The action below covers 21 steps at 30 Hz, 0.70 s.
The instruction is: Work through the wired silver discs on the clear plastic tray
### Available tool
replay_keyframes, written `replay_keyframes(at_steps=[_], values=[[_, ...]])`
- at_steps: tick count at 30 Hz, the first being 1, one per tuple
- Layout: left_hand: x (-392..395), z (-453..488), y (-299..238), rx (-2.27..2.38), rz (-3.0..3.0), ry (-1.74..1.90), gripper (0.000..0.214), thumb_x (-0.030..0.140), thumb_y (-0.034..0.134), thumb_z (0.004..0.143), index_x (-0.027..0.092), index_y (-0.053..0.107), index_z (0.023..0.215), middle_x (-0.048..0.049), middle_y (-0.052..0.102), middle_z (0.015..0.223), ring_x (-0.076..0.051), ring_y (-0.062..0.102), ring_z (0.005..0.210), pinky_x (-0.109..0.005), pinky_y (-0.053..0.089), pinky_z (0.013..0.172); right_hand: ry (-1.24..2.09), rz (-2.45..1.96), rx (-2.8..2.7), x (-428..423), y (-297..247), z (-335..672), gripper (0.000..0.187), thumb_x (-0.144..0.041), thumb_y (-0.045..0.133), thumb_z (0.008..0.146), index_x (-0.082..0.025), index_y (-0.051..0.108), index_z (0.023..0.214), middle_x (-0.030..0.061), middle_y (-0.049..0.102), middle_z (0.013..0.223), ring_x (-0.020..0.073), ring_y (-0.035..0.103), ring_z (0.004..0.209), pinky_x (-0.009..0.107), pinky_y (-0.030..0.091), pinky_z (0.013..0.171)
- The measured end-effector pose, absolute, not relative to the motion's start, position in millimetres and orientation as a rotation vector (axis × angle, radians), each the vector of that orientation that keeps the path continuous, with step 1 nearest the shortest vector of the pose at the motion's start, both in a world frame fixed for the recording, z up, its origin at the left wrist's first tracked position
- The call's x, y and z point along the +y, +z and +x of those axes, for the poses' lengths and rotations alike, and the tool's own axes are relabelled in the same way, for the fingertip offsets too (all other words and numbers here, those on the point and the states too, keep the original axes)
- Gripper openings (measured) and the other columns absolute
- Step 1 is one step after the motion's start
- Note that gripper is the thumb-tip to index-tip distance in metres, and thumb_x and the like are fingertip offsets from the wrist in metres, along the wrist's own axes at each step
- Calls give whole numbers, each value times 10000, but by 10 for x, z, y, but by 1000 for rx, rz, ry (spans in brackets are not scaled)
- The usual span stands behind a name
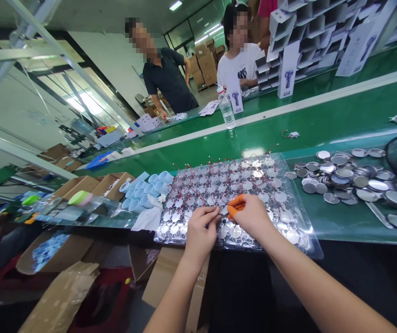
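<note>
At the green bench's near edge, the left hand and the orange-fingertipped right hand pinch a small silver red-wired disc over a clear plastic sheet of matching discs. Farther right lie round grey metal lids, and beyond them stands a clear plastic water bottle.

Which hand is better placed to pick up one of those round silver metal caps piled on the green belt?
Probably the right hand: it lies on the side nearer the round silver metal caps. The left hand would have to cross over it.
</note>
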<state>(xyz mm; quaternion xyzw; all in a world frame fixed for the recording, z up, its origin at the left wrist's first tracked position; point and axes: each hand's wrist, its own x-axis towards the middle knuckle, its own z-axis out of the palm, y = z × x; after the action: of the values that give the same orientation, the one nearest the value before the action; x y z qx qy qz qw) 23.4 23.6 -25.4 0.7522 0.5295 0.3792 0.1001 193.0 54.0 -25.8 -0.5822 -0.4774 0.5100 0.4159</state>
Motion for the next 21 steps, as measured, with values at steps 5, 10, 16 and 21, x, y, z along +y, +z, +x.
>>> replay_keyframes(at_steps=[5,10,16,21], values=[[239,261,-261,1565,2324,1052,234,111,600,884,210,762,1021,-86,713,984,-219,649,942,-402,547,857,1247,-1476,-1238,545,-278,1942,104,-109,635,679,-186,666,741,50,734,655,220,726,624,286,559,569],[241,276,-256,1543,2344,1079,225,127,585,892,208,759,1009,-88,708,984,-215,655,936,-391,548,852,1191,-1499,-1286,540,-275,1959,115,-121,627,672,-185,682,749,48,738,673,213,719,637,272,541,569],[279,198,-164,1599,2102,1024,195,186,657,864,222,756,1028,-83,733,1047,-223,664,993,-398,510,950,1191,-1537,-1286,541,-282,1954,121,-119,631,668,-186,689,751,39,726,649,195,697,599,256,508,538],[389,69,-86,1427,1330,1279,276,290,790,768,183,748,1020,-86,743,1052,-205,682,978,-337,536,918,1209,-1493,-1228,530,-324,1951,143,-105,639,647,-194,688,748,35,719,641,192,678,560,253,481,489]])
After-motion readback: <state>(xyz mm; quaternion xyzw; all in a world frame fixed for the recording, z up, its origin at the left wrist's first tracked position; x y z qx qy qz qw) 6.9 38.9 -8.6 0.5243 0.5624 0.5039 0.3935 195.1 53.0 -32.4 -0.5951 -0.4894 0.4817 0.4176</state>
